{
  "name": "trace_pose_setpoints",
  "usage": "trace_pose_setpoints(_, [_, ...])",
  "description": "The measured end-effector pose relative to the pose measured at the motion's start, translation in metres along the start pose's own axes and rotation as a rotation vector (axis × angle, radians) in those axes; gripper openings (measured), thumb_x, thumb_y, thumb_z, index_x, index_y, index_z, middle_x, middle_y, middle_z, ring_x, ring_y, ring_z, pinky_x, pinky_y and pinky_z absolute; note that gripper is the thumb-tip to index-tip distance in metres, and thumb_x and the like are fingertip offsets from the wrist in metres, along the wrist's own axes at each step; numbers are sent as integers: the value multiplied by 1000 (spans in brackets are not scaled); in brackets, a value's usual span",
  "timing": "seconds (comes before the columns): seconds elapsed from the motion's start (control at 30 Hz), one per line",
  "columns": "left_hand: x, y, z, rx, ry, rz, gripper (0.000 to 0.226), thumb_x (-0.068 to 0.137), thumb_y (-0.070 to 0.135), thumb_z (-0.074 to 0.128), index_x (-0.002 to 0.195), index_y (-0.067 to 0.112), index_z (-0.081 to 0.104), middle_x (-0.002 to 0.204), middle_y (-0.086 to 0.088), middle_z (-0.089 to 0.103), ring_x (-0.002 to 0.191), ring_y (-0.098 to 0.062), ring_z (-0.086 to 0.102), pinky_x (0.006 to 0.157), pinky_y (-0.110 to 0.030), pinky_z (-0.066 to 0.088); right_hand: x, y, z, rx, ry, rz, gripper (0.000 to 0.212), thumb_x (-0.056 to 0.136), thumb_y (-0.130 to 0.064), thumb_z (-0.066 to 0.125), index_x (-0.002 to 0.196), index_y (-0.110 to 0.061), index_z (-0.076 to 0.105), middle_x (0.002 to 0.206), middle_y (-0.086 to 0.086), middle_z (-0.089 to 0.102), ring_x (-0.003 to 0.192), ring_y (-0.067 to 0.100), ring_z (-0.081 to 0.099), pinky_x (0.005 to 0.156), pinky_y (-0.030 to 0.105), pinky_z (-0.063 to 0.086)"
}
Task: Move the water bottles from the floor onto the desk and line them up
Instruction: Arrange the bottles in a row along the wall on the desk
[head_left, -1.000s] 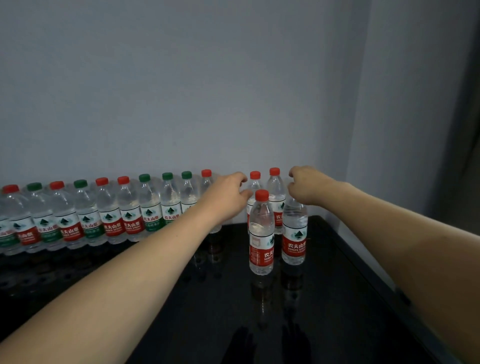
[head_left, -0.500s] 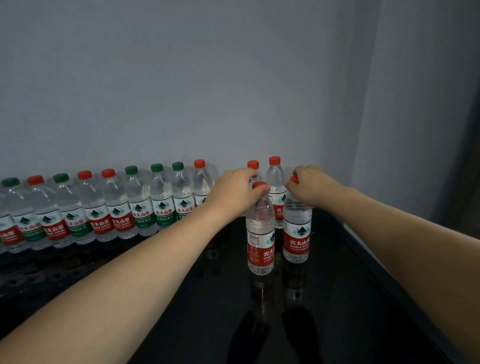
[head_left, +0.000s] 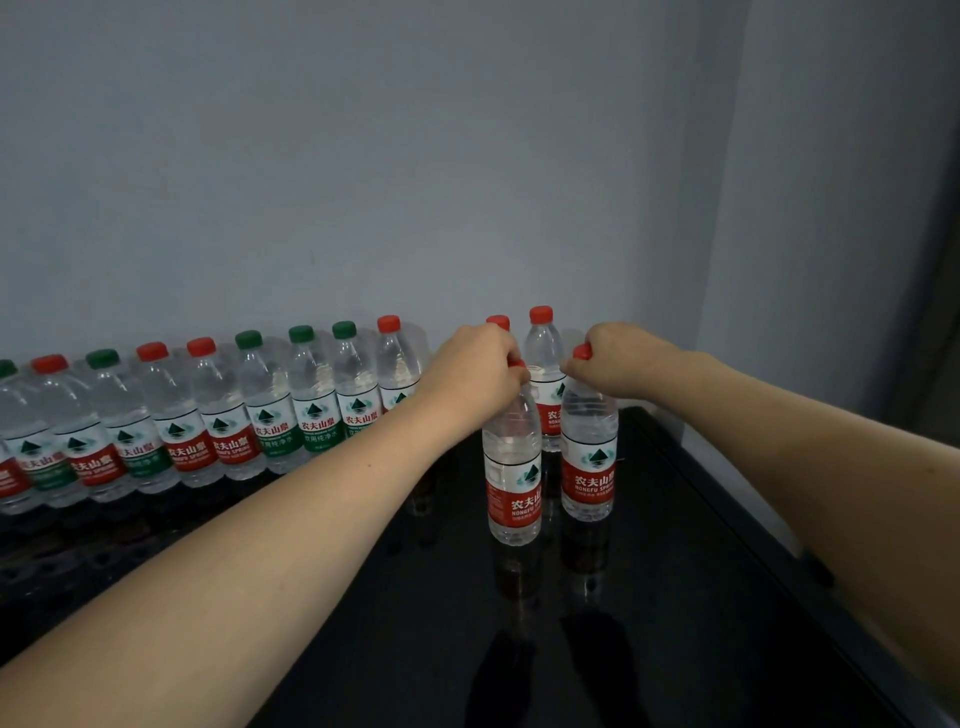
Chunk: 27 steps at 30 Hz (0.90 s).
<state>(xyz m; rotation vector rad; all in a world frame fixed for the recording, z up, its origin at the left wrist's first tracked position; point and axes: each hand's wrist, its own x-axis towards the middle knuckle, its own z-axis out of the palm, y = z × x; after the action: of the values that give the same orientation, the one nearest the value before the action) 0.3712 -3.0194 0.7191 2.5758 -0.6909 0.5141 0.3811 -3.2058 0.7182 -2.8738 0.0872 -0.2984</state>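
Glossy black desk (head_left: 649, 597) carries a row of upright water bottles (head_left: 223, 415) along the wall, red & green caps, w/ two red-label bottles (head_left: 513, 467) standing just in front.

Pretty bare room, honestly. The back wall (head_left: 363, 156) is plain, a pale grey-blue, no marks or fittings on it. It meets a side wall (head_left: 831, 208) of the same colour on the right, forming a corner. At the far right edge there's a darker vertical strip (head_left: 943, 312), can't tell what it is. The counter (head_left: 675, 597) is glossy black, reflective, pushed into that corner. Light is dim and soft.
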Motion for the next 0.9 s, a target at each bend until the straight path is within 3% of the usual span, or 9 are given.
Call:
trace_pose_setpoints(0.13, [-1, -3, 0, -12, -15, -10, 5, 92, 21, 65, 89, 17, 63, 83, 2, 63, 78, -16, 62, 66, -28, 49, -1, 0, 0, 9, 6, 11, 35, 96, -43, 55, 74, -19, 44, 76, 1, 52, 65, 12, 49, 50, 25, 30])
trace_pose_setpoints(0.37, [-4, -4, -10, -58, -47, -62, 16, 87, 14, 68, 83, 22, 55, 86, 2, 60, 80, -17, 59, 61, -26, 45, -8, -5, -14, -2, -23, -3, 37, 97, -42, 55, 71, -17, 47, 72, 1, 53, 63, 12, 49, 49, 25, 30])
trace_pose_setpoints(0.47, [-3, -9, -27, -50, -39, -82, 12, 87, 13, 68, 95, 18, 61, 96, 0, 64, 88, -18, 62, 74, -35, 54, -7, -18, -37, -49, -4, -66, 42, 95, -47, 56, 68, -17, 44, 68, 0, 51, 62, 14, 49, 48, 26, 29])
trace_pose_setpoints(0.53, [6, -10, -47, -46, -13, -87, 18, 86, 15, 71, 103, 17, 64, 103, -1, 65, 93, -19, 62, 83, -37, 56, -4, -33, -63, -59, 15, -98, 45, 93, -50, 58, 66, -16, 46, 62, 0, 52, 59, 19, 54, 48, 25, 31])
trace_pose_setpoints(0.67, [34, -9, -103, -22, 101, -54, 25, 86, 17, 70, 110, 18, 68, 112, -4, 67, 100, -22, 62, 80, -30, 50, 8, -65, -120, -36, 39, -122, 46, 92, -48, 59, 67, -10, 51, 50, 3, 58, 41, 15, 55, 46, 23, 37])
trace_pose_setpoints(0.73, [51, -12, -128, 11, 167, -50, 29, 86, 17, 69, 114, 15, 71, 116, -6, 69, 107, -23, 63, 88, -27, 48, 16, -79, -145, 19, 99, -120, 45, 93, -47, 59, 69, -10, 50, 52, 6, 59, 41, 16, 55, 45, 22, 36])
trace_pose_setpoints(0.9, [87, -21, -164, -9, 278, -46, 32, 89, 15, 67, 120, 10, 69, 121, -8, 69, 110, -22, 63, 87, -21, 43, 42, -102, -185, 151, 284, -141, 43, 94, -46, 58, 85, -5, 57, 62, 10, 62, 51, 18, 57, 46, 23, 38])
